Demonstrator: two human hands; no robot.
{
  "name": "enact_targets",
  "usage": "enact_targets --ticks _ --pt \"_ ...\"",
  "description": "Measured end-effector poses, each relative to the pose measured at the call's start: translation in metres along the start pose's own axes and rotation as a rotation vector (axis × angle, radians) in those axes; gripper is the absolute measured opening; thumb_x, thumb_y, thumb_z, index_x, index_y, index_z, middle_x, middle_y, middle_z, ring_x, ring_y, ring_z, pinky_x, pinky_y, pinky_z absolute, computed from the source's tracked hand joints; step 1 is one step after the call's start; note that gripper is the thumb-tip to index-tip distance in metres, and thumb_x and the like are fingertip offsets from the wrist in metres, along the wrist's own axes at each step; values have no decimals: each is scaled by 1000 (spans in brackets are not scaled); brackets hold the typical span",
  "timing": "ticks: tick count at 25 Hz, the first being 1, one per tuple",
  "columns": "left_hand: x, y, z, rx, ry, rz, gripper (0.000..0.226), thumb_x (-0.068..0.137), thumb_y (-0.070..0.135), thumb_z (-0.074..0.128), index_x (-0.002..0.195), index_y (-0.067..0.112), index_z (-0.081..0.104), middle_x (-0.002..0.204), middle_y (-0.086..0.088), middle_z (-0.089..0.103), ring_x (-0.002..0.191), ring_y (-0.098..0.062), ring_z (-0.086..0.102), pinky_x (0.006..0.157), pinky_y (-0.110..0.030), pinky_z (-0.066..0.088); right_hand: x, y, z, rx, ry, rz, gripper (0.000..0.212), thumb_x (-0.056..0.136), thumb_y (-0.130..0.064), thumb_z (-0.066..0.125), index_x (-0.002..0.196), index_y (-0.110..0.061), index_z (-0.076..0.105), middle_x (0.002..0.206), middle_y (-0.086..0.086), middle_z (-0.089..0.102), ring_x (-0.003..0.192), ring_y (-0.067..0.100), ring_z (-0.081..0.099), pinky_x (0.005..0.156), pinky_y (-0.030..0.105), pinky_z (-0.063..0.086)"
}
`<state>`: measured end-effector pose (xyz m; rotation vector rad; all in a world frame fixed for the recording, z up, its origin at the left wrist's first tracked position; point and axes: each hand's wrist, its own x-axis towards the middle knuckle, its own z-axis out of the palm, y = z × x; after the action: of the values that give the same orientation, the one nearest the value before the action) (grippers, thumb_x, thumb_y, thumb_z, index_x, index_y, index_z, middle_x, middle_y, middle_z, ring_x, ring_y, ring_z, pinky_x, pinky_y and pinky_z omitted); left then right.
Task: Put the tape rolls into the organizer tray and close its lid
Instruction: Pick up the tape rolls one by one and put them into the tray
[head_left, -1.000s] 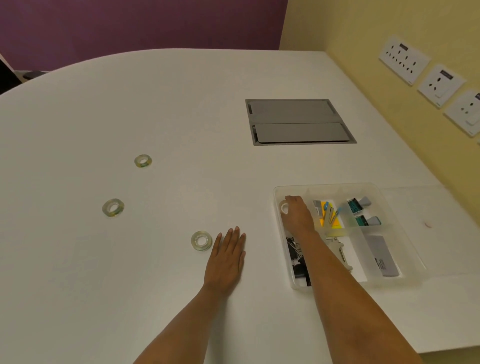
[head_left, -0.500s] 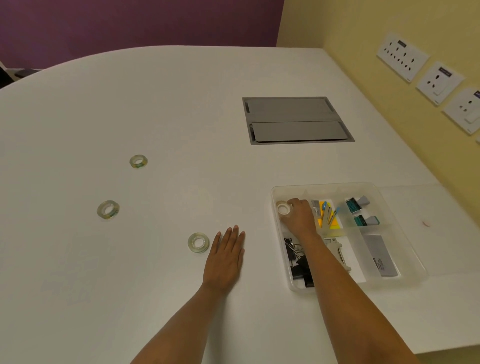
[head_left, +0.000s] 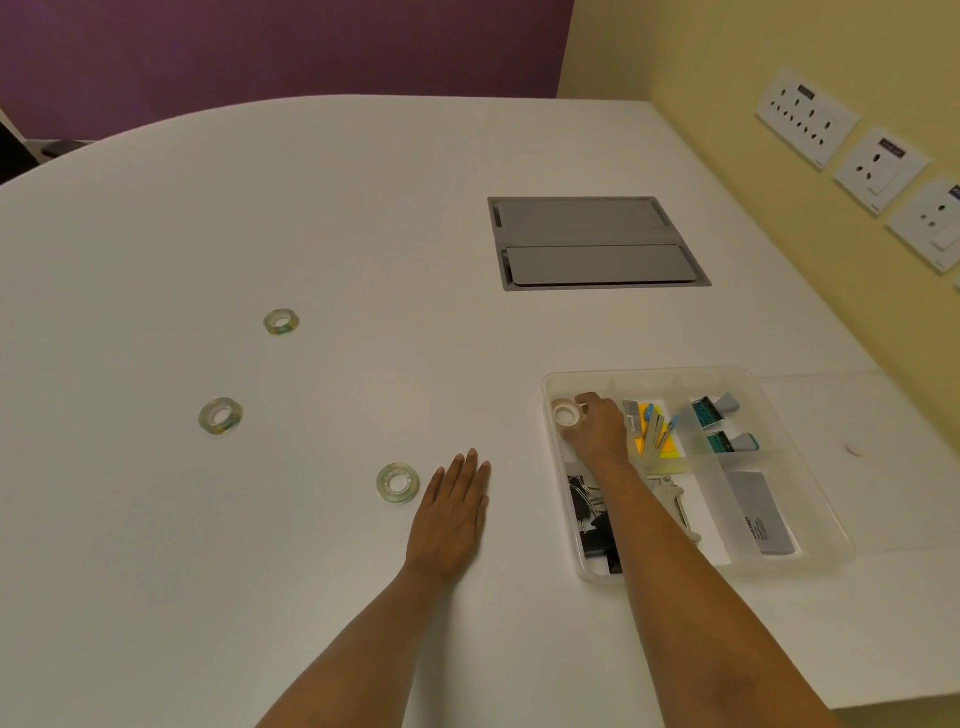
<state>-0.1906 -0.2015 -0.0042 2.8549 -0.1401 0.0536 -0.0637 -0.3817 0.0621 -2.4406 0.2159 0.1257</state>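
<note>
A clear organizer tray (head_left: 649, 373) sits at the right of the white table. My right hand (head_left: 597, 428) is inside its far left compartment, fingers curled against a tape roll (head_left: 565, 414) that rests on the tray floor. Three more clear tape rolls lie flat on the table: a near roll (head_left: 398, 483) just left of my left hand (head_left: 452, 512), a middle roll (head_left: 221, 415) and a far roll (head_left: 281, 321). My left hand lies flat, palm down, holding nothing. The tray's clear lid (head_left: 883, 467) lies flat to the right of the tray.
The tray also holds black binder clips (head_left: 592, 519), yellow sticky notes (head_left: 670, 447), a staple remover (head_left: 675, 501), small teal boxes (head_left: 706, 413) and a grey card (head_left: 761, 514). A grey cable hatch (head_left: 592, 241) is set into the table behind. Wall sockets (head_left: 878, 166) line the yellow wall.
My right hand has drawn back a little in the compartment, uncovering the tape roll at its fingertips. My left hand has stayed flat on the table.
</note>
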Motion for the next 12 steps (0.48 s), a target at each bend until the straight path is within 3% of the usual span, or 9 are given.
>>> enact_targets --ticks 3,7,12 --pt "1 1 -2 -3 -15 4 61 101 31 1 135 14 48 140 -7 52 128 -22 51 107 -35 21 -3 -1 -1 13 2 5 51 79 -3 70 126 -2 50 127 24 50 113 36 53 88 36 46" --pt "3 2 -12 -8 -30 -6 64 100 33 0 131 14 53 139 -6 54 127 -22 53 107 -36 22 -9 -5 -7 11 32 -17 48 81 -2 68 126 -3 51 126 23 52 113 35 55 88 39 48" --pt "14 -9 -41 15 -1 -46 67 100 33 -1 128 15 56 136 -5 57 126 -21 54 109 -37 28 -19 -26 -12 4 179 -87 35 87 -4 59 122 -7 55 123 17 57 113 31 54 82 39 50"
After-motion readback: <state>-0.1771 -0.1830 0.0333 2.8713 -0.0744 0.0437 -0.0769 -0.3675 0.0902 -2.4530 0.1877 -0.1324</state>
